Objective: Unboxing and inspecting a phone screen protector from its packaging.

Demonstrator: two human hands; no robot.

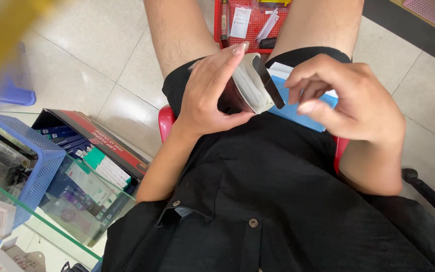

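Note:
My left hand (212, 90) grips a small dark pouch with a silvery inner lining (254, 83), holding its mouth open above my lap. My right hand (351, 98) hovers just to the right of the pouch, fingers curled and pinched together near its dark flap; I cannot tell whether something tiny sits between them. A blue and white flat packet (294, 112) lies on my lap under the right hand. I sit on a red stool (166, 121), wearing a black shirt and black shorts.
A red basket (250, 22) with small packaged items stands on the tiled floor between my legs. At left, a glass shelf (76, 201) carries a blue basket (36, 166) and an open dark box of small cartons (91, 146). A black chair part (429, 194) is at right.

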